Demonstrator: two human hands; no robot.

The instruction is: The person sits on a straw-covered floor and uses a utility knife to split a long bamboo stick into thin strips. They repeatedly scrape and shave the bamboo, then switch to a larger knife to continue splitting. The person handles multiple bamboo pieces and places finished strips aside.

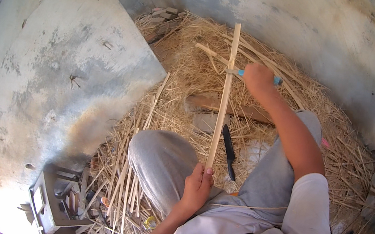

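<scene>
On the floor against the grey plastered wall (59,62), a wide heap of pale shavings (194,74) spreads around a seated person in grey trousers. Loose split strips (124,190) lie beside the left knee, and a dark knife (229,152) rests between the legs, well apart from both hands.

Long thin cane strip (223,98) stands nearly upright between the knees, its lower end at the lap.

Left hand (197,187): closed around the strip's lower end, thumb up along it.

Right hand (257,76): fist closed on a blue-handled tool (276,80), whose other end meets the strip high up; blade not discernible.

Judgement: strip looks light, dry and springy, stiff along its length but likely to split or snap if bent sharply. Edges may be splintery. Best held low and firmly, as now, with the upper part steadied.
</scene>
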